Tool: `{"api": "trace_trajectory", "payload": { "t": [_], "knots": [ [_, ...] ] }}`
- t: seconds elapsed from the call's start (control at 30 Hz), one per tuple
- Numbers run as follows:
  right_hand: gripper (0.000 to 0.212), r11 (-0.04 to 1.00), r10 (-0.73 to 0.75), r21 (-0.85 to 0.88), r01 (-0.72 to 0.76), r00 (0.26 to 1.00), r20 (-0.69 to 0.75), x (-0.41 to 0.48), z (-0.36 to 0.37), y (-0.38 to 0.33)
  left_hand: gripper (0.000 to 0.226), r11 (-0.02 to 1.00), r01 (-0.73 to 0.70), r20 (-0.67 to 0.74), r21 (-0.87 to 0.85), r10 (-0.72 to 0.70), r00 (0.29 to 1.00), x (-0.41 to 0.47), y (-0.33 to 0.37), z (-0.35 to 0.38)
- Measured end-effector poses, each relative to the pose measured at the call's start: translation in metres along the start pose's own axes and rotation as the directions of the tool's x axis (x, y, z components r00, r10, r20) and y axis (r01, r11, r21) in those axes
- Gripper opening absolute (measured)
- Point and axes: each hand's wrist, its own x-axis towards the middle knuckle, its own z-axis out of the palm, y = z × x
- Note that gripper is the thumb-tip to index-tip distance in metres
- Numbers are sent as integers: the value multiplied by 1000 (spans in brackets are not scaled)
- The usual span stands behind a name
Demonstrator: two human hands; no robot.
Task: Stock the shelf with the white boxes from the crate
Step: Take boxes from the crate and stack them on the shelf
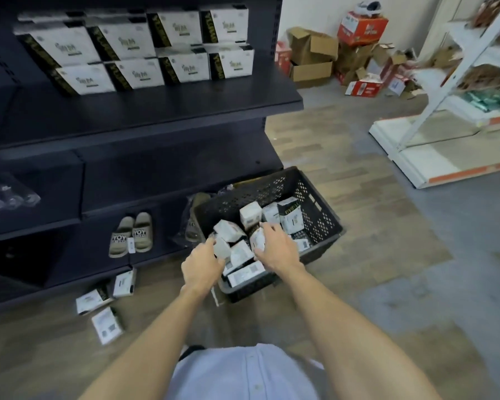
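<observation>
The left hand [202,269] is closed round a white box [222,247] at the near-left corner of the crate [324,203]. The right hand [276,246] is curled over a second box [257,240] near the middle. Both boxes lie in the loose heap inside the crate, which stands on the floor [344,284] just beside the shelf unit. A one-handed hold on each box is judged liable to slip on lifting, and leaning neighbours may be dragged over the rim. Three loose boxes [107,324] are noted on the floor to the left and could be trodden on. About ten boxes are counted in the crate, though blur prevents certainty. Eight stocked boxes [133,73] are counted on the shelf [156,102], in two tiers of four. One pair of slippers [130,235] is noted lower down.
</observation>
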Motion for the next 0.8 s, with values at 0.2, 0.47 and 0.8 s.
{"api": "trace_trajectory", "payload": {
  "t": [0.2,0.47,0.8],
  "knots": [
    [51,999,-29,-14,30,998,49,3,-2,34,26,996,82,-3,-43,-82,997,-7,33,19],
    [59,999,-6,-45,11,993,120,30,-2,53,42,967,211,20,-142,-210,977,19,49,41],
    [61,994,101,-47,-96,985,142,69,-6,81,49,979,147,121,-141,-130,984,78,81,59]
  ]
}}
